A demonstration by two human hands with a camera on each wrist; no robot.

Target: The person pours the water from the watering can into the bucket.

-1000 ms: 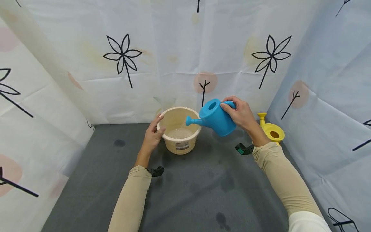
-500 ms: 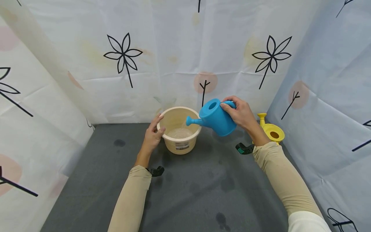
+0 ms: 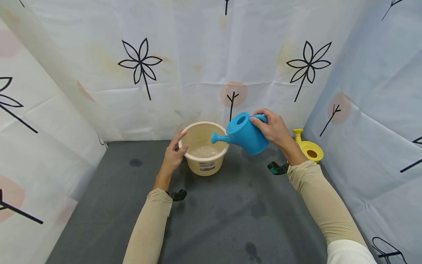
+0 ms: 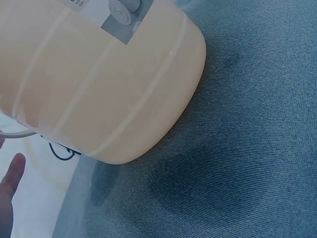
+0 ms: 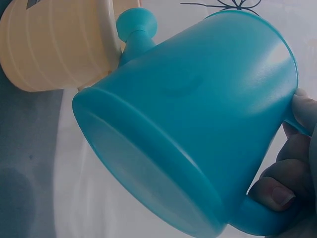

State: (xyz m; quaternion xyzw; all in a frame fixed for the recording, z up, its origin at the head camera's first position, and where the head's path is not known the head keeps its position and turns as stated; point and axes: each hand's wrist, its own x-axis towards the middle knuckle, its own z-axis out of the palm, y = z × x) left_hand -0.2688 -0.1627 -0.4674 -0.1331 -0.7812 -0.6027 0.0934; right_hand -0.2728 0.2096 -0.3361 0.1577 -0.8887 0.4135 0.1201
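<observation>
At left, the left hand (image 3: 173, 150) curves its fingers round the rim of the cream basin (image 3: 202, 160) on the surface (image 3: 224, 216), where what looks like water already covers the bottom. Next, the right hand (image 3: 274, 127) grips the blue watering can (image 3: 248, 136) by its handle, spout over the basin — pouring seems partly done, the amount left hidden — and farthest right the yellow watering can (image 3: 311, 149) stands unheld.
</observation>
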